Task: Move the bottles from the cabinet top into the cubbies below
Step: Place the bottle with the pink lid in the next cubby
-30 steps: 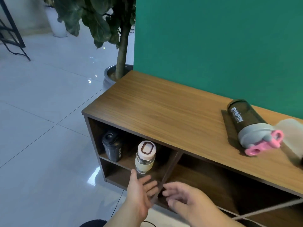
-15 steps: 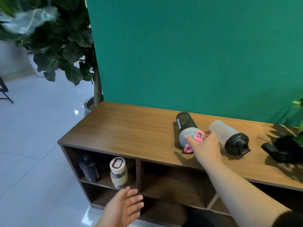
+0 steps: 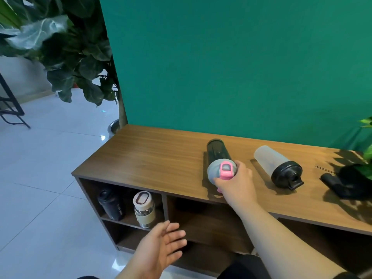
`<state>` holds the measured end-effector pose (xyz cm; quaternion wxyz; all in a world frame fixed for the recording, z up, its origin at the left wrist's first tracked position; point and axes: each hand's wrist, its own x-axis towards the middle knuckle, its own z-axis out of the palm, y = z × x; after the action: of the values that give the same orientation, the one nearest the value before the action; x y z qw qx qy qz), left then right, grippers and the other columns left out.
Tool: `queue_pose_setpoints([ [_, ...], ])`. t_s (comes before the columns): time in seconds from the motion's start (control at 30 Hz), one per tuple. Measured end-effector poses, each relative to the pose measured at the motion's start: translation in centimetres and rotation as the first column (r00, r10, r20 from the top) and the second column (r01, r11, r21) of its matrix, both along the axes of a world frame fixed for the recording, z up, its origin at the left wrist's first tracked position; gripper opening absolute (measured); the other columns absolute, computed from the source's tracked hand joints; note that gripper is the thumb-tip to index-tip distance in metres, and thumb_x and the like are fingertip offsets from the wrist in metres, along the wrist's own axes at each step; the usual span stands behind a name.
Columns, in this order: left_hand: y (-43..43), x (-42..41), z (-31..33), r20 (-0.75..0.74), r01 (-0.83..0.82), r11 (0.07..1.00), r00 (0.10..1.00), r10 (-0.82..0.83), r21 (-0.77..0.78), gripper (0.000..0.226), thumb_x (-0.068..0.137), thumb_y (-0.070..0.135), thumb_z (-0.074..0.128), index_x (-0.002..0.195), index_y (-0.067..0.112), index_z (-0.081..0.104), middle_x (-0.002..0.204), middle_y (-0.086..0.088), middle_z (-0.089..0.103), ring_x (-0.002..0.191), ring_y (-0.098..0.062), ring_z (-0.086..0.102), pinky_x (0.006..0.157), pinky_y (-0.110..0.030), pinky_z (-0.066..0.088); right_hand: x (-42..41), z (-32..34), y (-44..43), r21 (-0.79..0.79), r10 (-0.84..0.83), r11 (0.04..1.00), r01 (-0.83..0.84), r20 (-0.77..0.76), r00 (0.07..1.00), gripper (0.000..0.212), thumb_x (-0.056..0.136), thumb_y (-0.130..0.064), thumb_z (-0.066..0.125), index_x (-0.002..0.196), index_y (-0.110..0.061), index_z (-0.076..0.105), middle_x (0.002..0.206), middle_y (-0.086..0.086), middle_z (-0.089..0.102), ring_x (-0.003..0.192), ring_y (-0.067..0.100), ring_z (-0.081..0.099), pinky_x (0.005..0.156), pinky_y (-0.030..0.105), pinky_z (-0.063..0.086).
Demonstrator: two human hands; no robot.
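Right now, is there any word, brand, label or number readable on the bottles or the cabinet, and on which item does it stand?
No text can be read as it stands.
Black bottle in the upper left cubby: faint pale lettering low on its side, too blurred to read.
Dark shaker with the pink cap under the right hand: no print shows.
Frosted shaker, cream-capped bottle, wooden cabinet: no markings visible.

dark shaker bottle (image 3: 218, 156) on side, cabinet top (image 3: 153, 164); frosted bottle (image 3: 269, 160) beside.
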<state>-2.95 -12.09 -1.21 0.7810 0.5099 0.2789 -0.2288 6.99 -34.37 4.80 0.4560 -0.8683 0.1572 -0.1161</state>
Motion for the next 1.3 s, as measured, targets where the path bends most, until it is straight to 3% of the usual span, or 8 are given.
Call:
queue_pose_setpoints([
  [0.13,-1.2,-0.2,1.2,0.114,-0.047,0.998,0.992,0.051,-0.044,0.042,0.104,0.041,0.044,0.127,0.012,0.063,0.115,-0.015,0.079,0.113,-0.036,0.070,0.093,-0.050,0.053,-6.1,2.0,0.8,0.010,0.162,0.986,-0.164,0.112,0.980,0.073,0.064,-0.036,0.085,0.126,-0.042,0.046,0.114,-0.015,0.046,0.092,0.011,0.059,0.071,0.034,0.062],
  [0.3,-2.4,-1.2,0.5,0.160,-0.213,0.949,0.954,0.253,-0.235,0.050,0.101,0.056,0.043,0.139,0.025,0.052,0.136,-0.017,0.066,0.124,-0.040,0.064,0.099,-0.059,0.052,-13.6,4.6,1.8,0.162,0.389,0.903,-0.398,0.084,0.917,0.053,0.069,-0.028,0.084,0.109,-0.046,0.054,0.109,-0.015,0.055,0.084,-0.003,0.063,0.051,0.020,0.056],
  [0.47,-3.0,-4.6,-2.9,0.014,-0.241,0.875,0.962,0.272,-0.420,0.061,0.100,0.054,0.044,0.134,0.008,0.063,0.130,-0.028,0.069,0.129,-0.045,0.059,0.103,-0.059,0.049,-16.1,2.9,3.2,0.059,0.441,0.897,-0.437,-0.121,0.889,0.043,0.060,-0.057,0.073,0.097,-0.048,0.053,0.099,-0.017,0.060,0.085,0.004,0.062,0.071,0.033,0.058],
  [0.57,-3.3,-5.6,-4.9,-0.087,-0.250,0.856,0.968,0.237,-0.452,0.055,0.100,0.042,0.052,0.139,0.004,0.061,0.132,-0.029,0.067,0.125,-0.044,0.063,0.107,-0.056,0.050,-16.4,0.9,4.2,0.055,0.444,0.896,-0.441,-0.161,0.882,0.051,0.060,-0.060,0.077,0.101,-0.048,0.049,0.103,-0.019,0.054,0.088,0.002,0.059,0.072,0.026,0.056],
  [0.73,-3.8,-4.2,-8.2,-0.076,-0.121,0.923,0.992,0.100,-0.366,0.039,0.098,0.033,0.064,0.121,0.005,0.075,0.121,-0.026,0.073,0.109,-0.040,0.072,0.082,-0.048,0.062,-15.9,-3.6,4.9,-0.008,0.581,0.805,-0.593,-0.187,0.792,0.105,0.043,-0.057,0.089,0.129,-0.063,0.028,0.120,-0.040,0.039,0.117,-0.012,0.041,0.093,0.018,0.044],
  [1.0,-5.1,0.3,-14.8,-0.283,-0.182,0.913,0.956,0.077,-0.366,0.048,0.098,0.041,0.058,0.084,0.001,0.082,0.083,-0.021,0.078,0.068,-0.036,0.077,0.063,-0.041,0.064,-10.9,-11.7,5.3,0.048,0.519,0.849,-0.526,-0.262,0.814,0.104,0.044,-0.044,0.094,0.120,-0.065,0.026,0.113,-0.037,0.050,0.113,-0.008,0.050,0.088,0.014,0.049],
  [1.13,-4.8,2.9,-17.2,-0.378,-0.339,0.875,0.904,0.201,-0.345,0.063,0.097,0.060,0.046,0.114,0.008,0.076,0.097,-0.020,0.080,0.082,-0.037,0.077,0.075,-0.044,0.061,-7.2,-13.9,5.4,0.004,0.543,0.828,-0.561,-0.257,0.800,0.100,0.045,-0.041,0.093,0.116,-0.067,0.028,0.110,-0.039,0.051,0.111,-0.014,0.049,0.079,0.006,0.046],
  [1.3,-4.0,6.0,-19.3,-0.424,-0.448,0.844,0.853,0.305,-0.296,0.092,0.086,0.084,0.037,0.129,0.009,0.067,0.122,-0.023,0.074,0.119,-0.041,0.067,0.104,-0.054,0.051,-2.5,-15.8,4.7,0.031,0.527,0.843,-0.537,-0.247,0.813,0.106,0.049,-0.034,0.092,0.138,-0.039,0.036,0.111,-0.024,0.061,0.102,-0.006,0.059,0.082,0.011,0.047],
])
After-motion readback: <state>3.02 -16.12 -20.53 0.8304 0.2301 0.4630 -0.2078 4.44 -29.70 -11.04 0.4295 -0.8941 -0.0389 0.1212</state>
